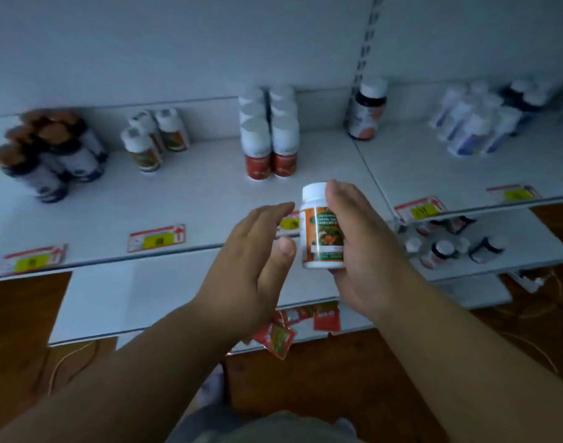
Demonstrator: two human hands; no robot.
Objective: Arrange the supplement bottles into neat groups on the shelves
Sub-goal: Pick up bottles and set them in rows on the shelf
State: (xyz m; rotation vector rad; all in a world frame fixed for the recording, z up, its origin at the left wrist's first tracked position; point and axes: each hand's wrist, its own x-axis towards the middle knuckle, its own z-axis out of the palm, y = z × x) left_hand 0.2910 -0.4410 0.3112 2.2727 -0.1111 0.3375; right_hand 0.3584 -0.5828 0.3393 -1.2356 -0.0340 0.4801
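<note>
A white-capped bottle (321, 226) with an orange and green label stands upright in the air just in front of the shelf (184, 199), held in the right hand (358, 247), whose fingers lie nearly straight along its right side; the thumb is hidden behind the bottle, so how it is held underneath cannot be told. The left hand (253, 266) is beside it, fingers spread and relaxed, thumb tip close to the bottle's lower left but not plainly touching. On the shelf behind, a double row of red-labelled bottles (269, 135) runs back to the wall, with bare board on either side. Three green-labelled bottles (154, 139) and a blurred cluster of dark bottles (50, 155) stand further left. Price tags (157, 239) line the front edge. Bottles at far right (475, 123) are too blurred to read.
</note>
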